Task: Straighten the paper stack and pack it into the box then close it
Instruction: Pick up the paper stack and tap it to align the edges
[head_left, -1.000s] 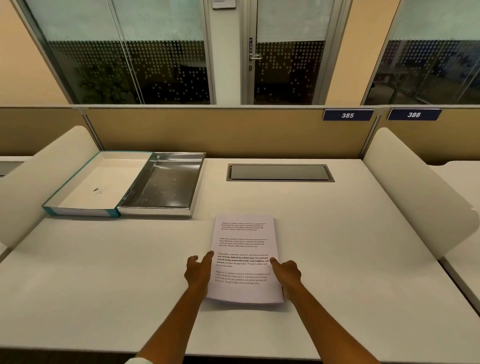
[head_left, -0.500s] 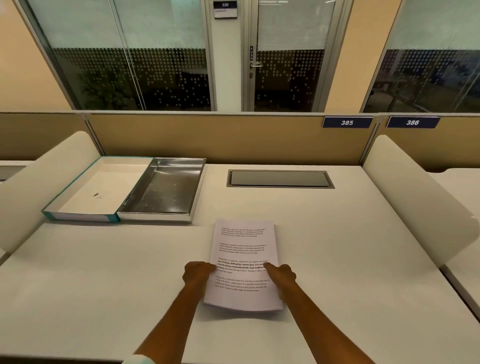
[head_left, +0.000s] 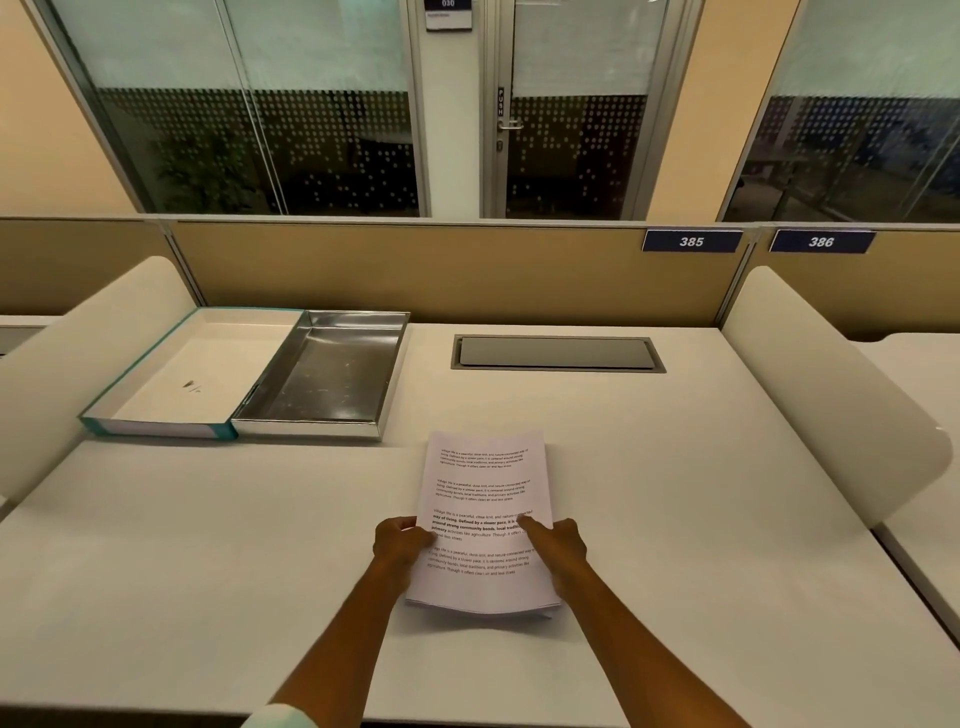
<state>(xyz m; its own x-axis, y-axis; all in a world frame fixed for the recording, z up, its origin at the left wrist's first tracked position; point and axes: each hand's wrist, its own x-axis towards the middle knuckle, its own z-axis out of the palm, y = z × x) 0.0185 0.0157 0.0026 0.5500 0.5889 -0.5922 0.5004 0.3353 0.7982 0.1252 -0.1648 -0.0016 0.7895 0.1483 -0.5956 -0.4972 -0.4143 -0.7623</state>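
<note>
A stack of white printed paper (head_left: 483, 483) sits near the middle of the white desk, its near edge lifted slightly off the surface. My left hand (head_left: 400, 543) grips the stack's left edge. On the right edge, my right hand (head_left: 556, 545) holds the stack with the thumb on top of the sheets. At the back left lies the open box: a silver-lined tray (head_left: 332, 374) with its teal-edged white lid (head_left: 171, 379) lying open beside it. Both are empty.
The desk (head_left: 701, 519) is bounded by a tan back partition (head_left: 415, 270) and rounded white side dividers (head_left: 831, 395). A grey cable hatch (head_left: 556, 353) is set into the desk behind the paper.
Both hands have closed on the sides of the stack and raised its near edge off the desk. The camera has tilted slightly downward.
</note>
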